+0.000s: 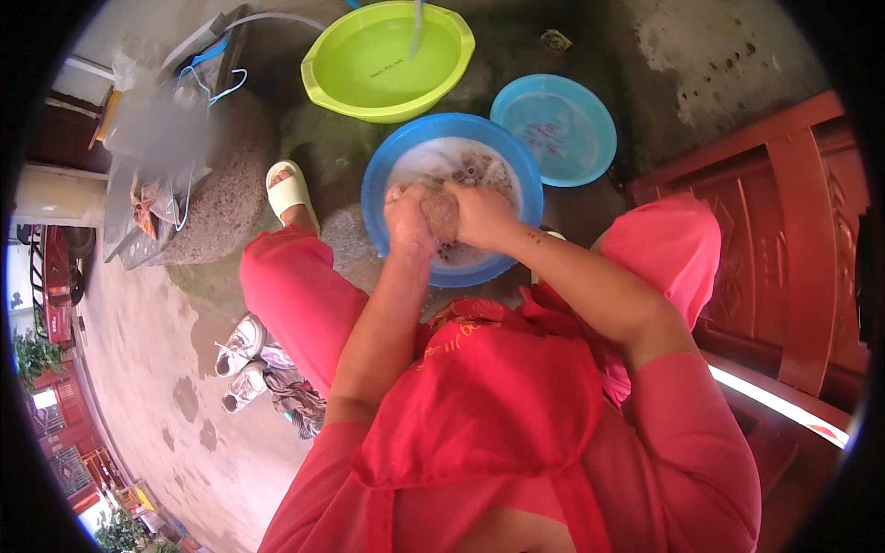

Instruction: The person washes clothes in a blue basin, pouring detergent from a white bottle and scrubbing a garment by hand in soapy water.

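Head view: nearest is the person's red apron [479,396], with a pair of white shoes [241,346] off to the left. Farther on, I see the left hand [408,219] and right hand [484,217] close together, gripping a brownish, wet bundle [441,212] between them, right over the white suds [419,157] in the blue basin [374,184]. Just beyond that, on the right, sits a smaller light-blue basin [597,138], and farthest away, a little to the left, a lime-green basin [387,113] stands with water inside.
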